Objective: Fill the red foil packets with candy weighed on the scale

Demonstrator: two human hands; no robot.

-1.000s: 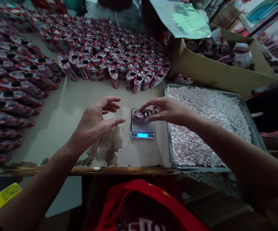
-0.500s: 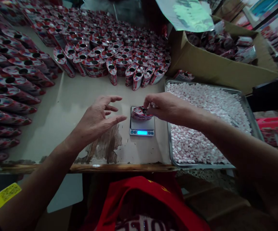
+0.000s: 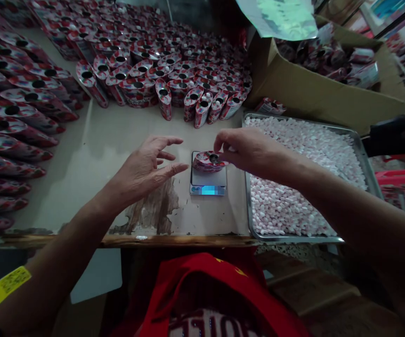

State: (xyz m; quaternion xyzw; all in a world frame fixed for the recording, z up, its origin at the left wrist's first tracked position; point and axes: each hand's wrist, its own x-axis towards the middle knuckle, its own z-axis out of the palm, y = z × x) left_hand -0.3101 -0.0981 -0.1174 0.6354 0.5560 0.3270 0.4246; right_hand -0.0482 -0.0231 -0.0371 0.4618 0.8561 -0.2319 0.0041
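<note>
A red oval candy tin (image 3: 207,161) is steadied atop a small digital scale (image 3: 208,180) by the pinched fingertips of the right hand (image 3: 249,152), while the left hand (image 3: 146,168), spread wide and empty, is held at the tin's 9 o'clock, a tray of pink-white candies (image 3: 360,157) lying at 3 o'clock.

Left hand (image 3: 142,171) spread, hovering; right hand (image 3: 249,152) fingertips pinched together.

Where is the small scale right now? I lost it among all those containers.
In the head view, the scale sits centre-table, just left of the metal tray, between both hands, with a red container on it.
</note>
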